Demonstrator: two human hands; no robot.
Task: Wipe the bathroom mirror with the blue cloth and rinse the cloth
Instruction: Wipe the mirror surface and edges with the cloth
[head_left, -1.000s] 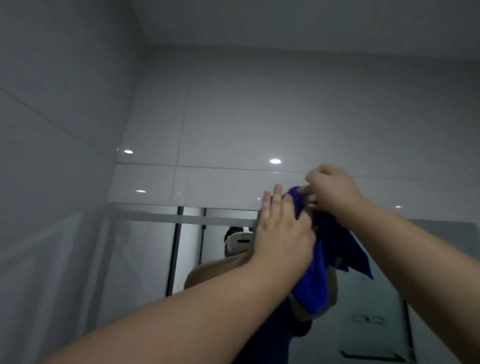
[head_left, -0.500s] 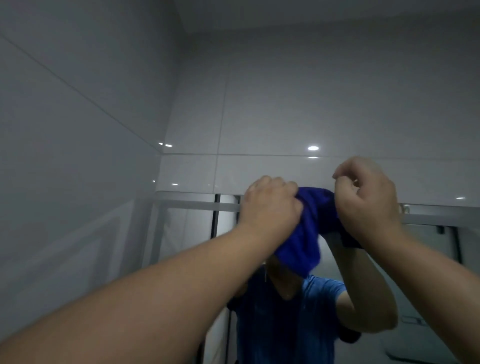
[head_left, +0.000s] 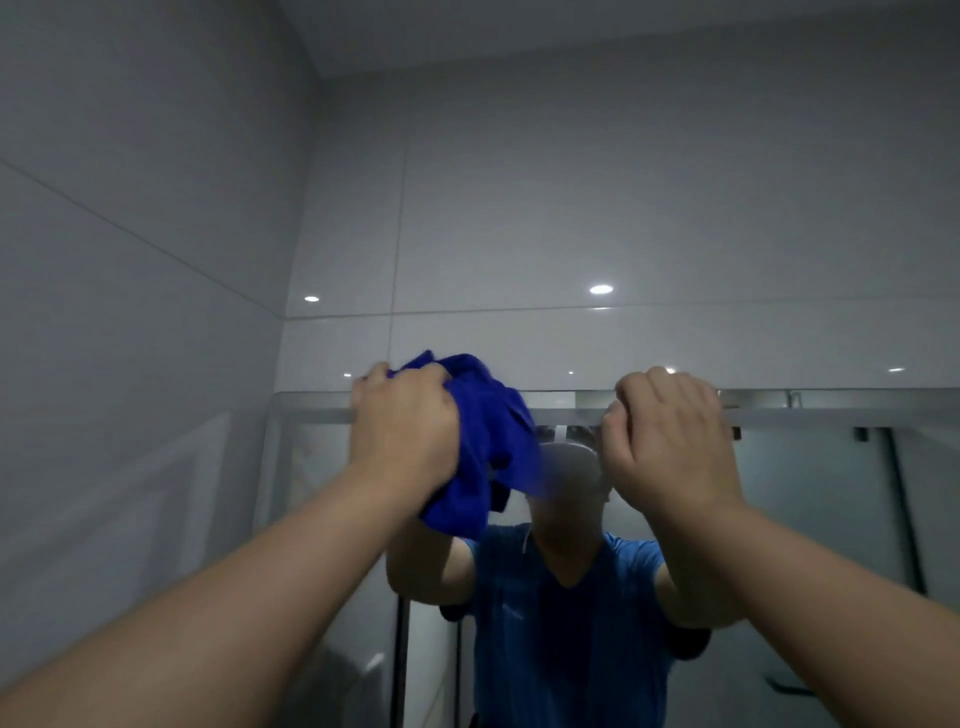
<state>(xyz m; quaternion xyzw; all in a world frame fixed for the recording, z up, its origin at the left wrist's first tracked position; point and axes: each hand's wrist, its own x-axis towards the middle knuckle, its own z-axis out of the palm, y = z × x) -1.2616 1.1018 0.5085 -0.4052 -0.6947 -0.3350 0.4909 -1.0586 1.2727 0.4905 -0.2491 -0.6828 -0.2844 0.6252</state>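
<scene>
The blue cloth (head_left: 480, 441) is bunched up in my left hand (head_left: 402, 431), which grips it against the top left part of the bathroom mirror (head_left: 810, 519). The cloth hangs down below the fist and pokes out above it, over the mirror's top edge. My right hand (head_left: 670, 441) is raised to the right of the cloth, apart from it, fingers curled into a loose fist with nothing in them, near the mirror's top edge. The mirror reflects a person in a blue shirt with both arms raised.
Glossy white wall tiles (head_left: 571, 208) rise above the mirror and along the left wall (head_left: 130, 312). The room corner runs down at the left of the mirror. A dark vertical frame (head_left: 400, 665) shows in the reflection at the bottom.
My right hand let go of the cloth and moved right. My left hand carried the bunched cloth to the left along the mirror's top edge.
</scene>
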